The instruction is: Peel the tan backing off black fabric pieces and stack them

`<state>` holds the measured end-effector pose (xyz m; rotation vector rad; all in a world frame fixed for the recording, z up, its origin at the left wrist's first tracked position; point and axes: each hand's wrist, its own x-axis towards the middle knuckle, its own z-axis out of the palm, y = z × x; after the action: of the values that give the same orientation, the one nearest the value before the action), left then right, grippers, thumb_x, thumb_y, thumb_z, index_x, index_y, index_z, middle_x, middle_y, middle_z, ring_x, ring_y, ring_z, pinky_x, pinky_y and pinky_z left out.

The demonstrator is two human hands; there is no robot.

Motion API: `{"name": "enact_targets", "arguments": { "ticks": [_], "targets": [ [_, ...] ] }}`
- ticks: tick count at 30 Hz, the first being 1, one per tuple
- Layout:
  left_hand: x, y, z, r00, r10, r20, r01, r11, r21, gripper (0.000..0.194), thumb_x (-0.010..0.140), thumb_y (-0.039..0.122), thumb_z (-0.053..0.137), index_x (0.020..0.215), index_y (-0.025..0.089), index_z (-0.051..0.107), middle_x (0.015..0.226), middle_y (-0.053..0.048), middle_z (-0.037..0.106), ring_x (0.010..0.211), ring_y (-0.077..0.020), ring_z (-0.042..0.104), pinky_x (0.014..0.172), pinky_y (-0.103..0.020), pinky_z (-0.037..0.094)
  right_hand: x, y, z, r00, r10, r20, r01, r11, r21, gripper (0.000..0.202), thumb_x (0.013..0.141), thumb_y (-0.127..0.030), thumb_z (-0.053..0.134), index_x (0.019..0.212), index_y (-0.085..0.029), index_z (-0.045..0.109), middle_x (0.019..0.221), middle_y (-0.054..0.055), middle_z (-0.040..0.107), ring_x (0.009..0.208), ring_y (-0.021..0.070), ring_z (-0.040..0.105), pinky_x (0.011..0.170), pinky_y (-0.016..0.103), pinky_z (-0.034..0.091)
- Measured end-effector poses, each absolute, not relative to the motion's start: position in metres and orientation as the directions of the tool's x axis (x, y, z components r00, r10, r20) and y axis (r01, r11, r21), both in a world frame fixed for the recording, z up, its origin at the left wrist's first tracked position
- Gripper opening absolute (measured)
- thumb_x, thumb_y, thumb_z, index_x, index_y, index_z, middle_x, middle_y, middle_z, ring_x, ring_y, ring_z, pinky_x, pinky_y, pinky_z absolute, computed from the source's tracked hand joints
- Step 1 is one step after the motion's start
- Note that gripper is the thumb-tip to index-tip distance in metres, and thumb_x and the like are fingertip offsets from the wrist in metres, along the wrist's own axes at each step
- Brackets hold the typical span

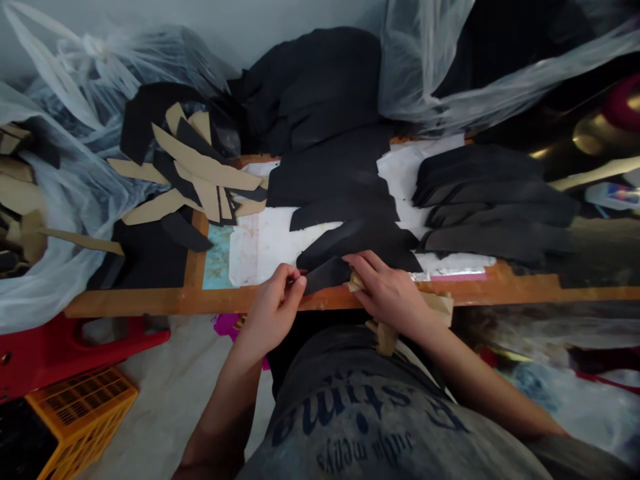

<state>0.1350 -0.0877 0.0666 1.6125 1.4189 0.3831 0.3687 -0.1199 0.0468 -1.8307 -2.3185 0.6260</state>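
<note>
Left hand point(280, 301)'s pinching a flat, blackish sheet strip point(327, 274) lying between both hands; right hand point(389, 291)'s clutching a crumpled tan papery bundle point(357, 283), fingertips by the strip's other end.

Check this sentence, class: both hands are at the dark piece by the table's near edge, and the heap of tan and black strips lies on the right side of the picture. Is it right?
Not quite: the head view shows the heap of tan and black strips on the left side. Both the left hand and right hand are at the dark piece.
</note>
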Motion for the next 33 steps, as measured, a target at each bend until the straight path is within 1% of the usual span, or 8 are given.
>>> {"name": "enact_targets", "arguments": {
  "ticks": [2, 4, 10, 16, 20, 26, 30, 33],
  "targets": [
    [0.135, -0.088, 0.068, 0.320, 0.895, -0.309, 0.580, 0.073, 0.811, 0.022, 0.100, 0.042, 0.045, 0.091, 0.023, 0.051, 0.103, -0.005, 0.067, 0.084, -0.0156, 0.061, 0.072, -0.027, 0.045, 0.371, -0.120, 0.047, -0.266, 0.952, -0.150, 0.896, 0.187, -0.403, 0.054, 0.089, -0.015, 0.053, 0.143, -0.016, 0.051, 0.137, 0.012, 0.061, 0.093, 0.0241, 0.071, 0.067, 0.031, 0.055],
    [0.136, -0.089, 0.062, 0.257, 0.935, -0.244, 0.595, 0.046, 0.803, 0.020, 0.097, 0.040, 0.048, 0.090, 0.021, 0.053, 0.115, -0.009, 0.064, 0.094, -0.0177, 0.062, 0.078, -0.029, 0.046, 0.373, -0.120, 0.047, -0.269, 0.952, -0.146, 0.891, 0.188, -0.413, 0.055, 0.088, -0.015, 0.054, 0.142, -0.015, 0.051, 0.135, 0.012, 0.062, 0.095, 0.0250, 0.071, 0.067, 0.032, 0.056],
    [0.136, -0.090, 0.036, 0.096, 0.961, -0.261, 0.633, 0.144, 0.760, 0.017, 0.091, 0.036, 0.055, 0.085, 0.021, 0.056, 0.074, 0.000, 0.060, 0.066, -0.0144, 0.057, 0.066, -0.028, 0.042, 0.378, -0.119, 0.048, -0.270, 0.954, -0.130, 0.885, 0.193, -0.425, 0.052, 0.090, -0.015, 0.055, 0.142, -0.015, 0.051, 0.133, 0.013, 0.062, 0.096, 0.0251, 0.071, 0.069, 0.033, 0.057],
    [0.137, -0.088, 0.031, 0.045, 0.969, -0.243, 0.611, 0.166, 0.774, 0.013, 0.087, 0.032, 0.060, 0.083, 0.020, 0.061, 0.074, 0.000, 0.065, 0.066, -0.0140, 0.060, 0.066, -0.028, 0.045, 0.377, -0.118, 0.046, -0.260, 0.955, -0.146, 0.906, 0.188, -0.380, 0.054, 0.089, -0.016, 0.056, 0.143, -0.016, 0.051, 0.133, 0.013, 0.062, 0.090, 0.0241, 0.071, 0.065, 0.032, 0.056],
    [0.138, -0.091, 0.035, 0.045, 0.965, -0.260, 0.518, 0.200, 0.832, 0.016, 0.089, 0.035, 0.060, 0.084, 0.020, 0.058, 0.075, 0.000, 0.063, 0.068, -0.0139, 0.060, 0.067, -0.027, 0.045, 0.376, -0.118, 0.047, -0.275, 0.951, -0.144, 0.909, 0.208, -0.361, 0.055, 0.090, -0.016, 0.056, 0.145, -0.015, 0.050, 0.134, 0.013, 0.062, 0.090, 0.0242, 0.071, 0.065, 0.032, 0.056],
    [0.141, -0.096, 0.055, 0.150, 0.913, -0.379, 0.452, 0.278, 0.848, 0.020, 0.094, 0.037, 0.053, 0.082, 0.022, 0.049, 0.073, 0.003, 0.053, 0.062, -0.0114, 0.048, 0.059, -0.026, 0.034, 0.375, -0.118, 0.050, -0.291, 0.943, -0.160, 0.911, 0.222, -0.348, 0.057, 0.091, -0.019, 0.055, 0.147, -0.015, 0.047, 0.135, 0.014, 0.061, 0.087, 0.0245, 0.072, 0.063, 0.033, 0.056],
    [0.143, -0.099, 0.066, 0.262, 0.841, -0.474, 0.313, 0.390, 0.866, 0.024, 0.096, 0.041, 0.050, 0.082, 0.021, 0.047, 0.089, 0.001, 0.062, 0.065, -0.0103, 0.044, 0.060, -0.025, 0.033, 0.375, -0.117, 0.051, -0.301, 0.939, -0.168, 0.901, 0.221, -0.374, 0.059, 0.092, -0.022, 0.058, 0.150, -0.015, 0.044, 0.134, 0.013, 0.061, 0.091, 0.0260, 0.072, 0.066, 0.035, 0.057],
    [0.145, -0.102, 0.061, 0.206, 0.870, -0.447, 0.282, 0.385, 0.879, 0.022, 0.095, 0.040, 0.052, 0.083, 0.021, 0.051, 0.106, -0.002, 0.065, 0.071, -0.0107, 0.048, 0.064, -0.025, 0.036, 0.376, -0.117, 0.051, -0.301, 0.938, -0.171, 0.895, 0.217, -0.389, 0.059, 0.093, -0.024, 0.058, 0.150, -0.016, 0.043, 0.134, 0.013, 0.061, 0.091, 0.0265, 0.072, 0.068, 0.036, 0.058]
  ]
}}
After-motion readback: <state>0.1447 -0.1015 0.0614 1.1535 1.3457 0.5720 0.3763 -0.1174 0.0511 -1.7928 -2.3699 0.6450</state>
